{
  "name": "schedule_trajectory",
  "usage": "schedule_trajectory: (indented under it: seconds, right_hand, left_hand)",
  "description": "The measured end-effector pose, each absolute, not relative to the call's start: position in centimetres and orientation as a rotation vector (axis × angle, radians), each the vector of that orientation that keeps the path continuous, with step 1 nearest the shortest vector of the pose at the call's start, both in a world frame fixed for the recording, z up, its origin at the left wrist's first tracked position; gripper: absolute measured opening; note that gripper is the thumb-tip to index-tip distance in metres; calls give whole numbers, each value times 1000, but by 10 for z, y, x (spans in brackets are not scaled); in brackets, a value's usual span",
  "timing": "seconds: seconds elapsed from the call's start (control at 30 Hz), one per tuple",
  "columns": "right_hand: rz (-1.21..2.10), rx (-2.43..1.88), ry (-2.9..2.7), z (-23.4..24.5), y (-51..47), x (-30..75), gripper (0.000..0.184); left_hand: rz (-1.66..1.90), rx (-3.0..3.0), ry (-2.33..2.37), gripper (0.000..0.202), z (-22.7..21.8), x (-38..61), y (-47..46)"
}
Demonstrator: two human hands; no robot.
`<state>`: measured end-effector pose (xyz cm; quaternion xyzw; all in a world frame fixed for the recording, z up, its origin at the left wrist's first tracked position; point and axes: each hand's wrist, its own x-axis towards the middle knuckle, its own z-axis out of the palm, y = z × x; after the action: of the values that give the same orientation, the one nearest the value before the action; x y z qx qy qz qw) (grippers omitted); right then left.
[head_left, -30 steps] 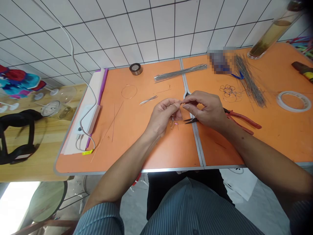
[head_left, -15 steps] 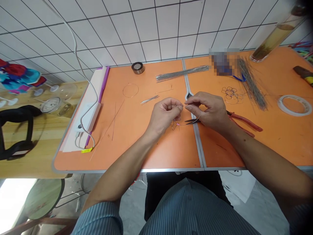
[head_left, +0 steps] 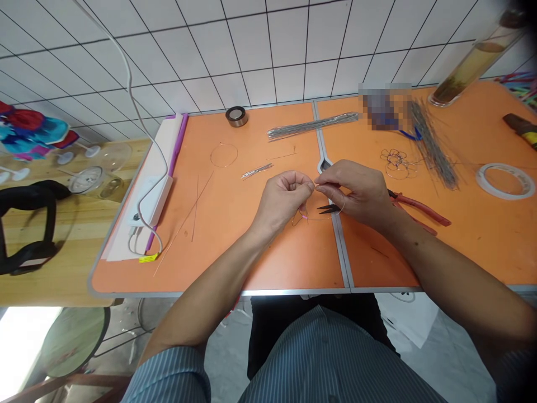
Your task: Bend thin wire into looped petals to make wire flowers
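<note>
Over the middle of the orange table (head_left: 235, 235), my left hand (head_left: 283, 198) is curled shut, pinching a thin wire piece (head_left: 302, 215) with a small pink bit that hangs below the fingers. My right hand (head_left: 356, 190) meets it fingertip to fingertip and pinches the same wire, a loop of which curves under the palm. Black-tipped snips (head_left: 328, 208) lie on the table just under my right hand.
Red-handled pliers (head_left: 419, 210) lie right of my right hand. Behind are a wire bundle (head_left: 312, 124), a second bundle (head_left: 432, 143), a wire flower shape (head_left: 394, 159), a wire ring (head_left: 224, 155), a tape roll (head_left: 236, 115), a clear tape ring (head_left: 505, 180) and a power strip (head_left: 153, 196).
Both hands stayed together at the table's middle; the fingers shifted slightly on the wire, and the dangling wire piece moved a little under the left hand.
</note>
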<state>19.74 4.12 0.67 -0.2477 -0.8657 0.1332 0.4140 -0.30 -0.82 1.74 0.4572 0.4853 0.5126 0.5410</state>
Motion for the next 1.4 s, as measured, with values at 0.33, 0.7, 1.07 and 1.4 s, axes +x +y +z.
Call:
schedule_trajectory:
  seconds: [0.33, 0.7, 1.07, 1.4]
  right_hand:
    - [-7, -507, -2187, 0, 44, 200, 14]
    - [-15, -442, -2176, 3, 41, 197, 15]
    - [245, -468, -2176, 6, 39, 196, 15]
    - [408, -631, -2047, 2, 41, 194, 6]
  left_hand:
    - [1211, 1187, 1216, 9, 18, 0, -10]
    - [1200, 1177, 1218, 9, 20, 2, -13]
    - [1159, 1213, 1206, 8, 19, 3, -15]
    - [1331, 1168, 1206, 9, 14, -3, -7]
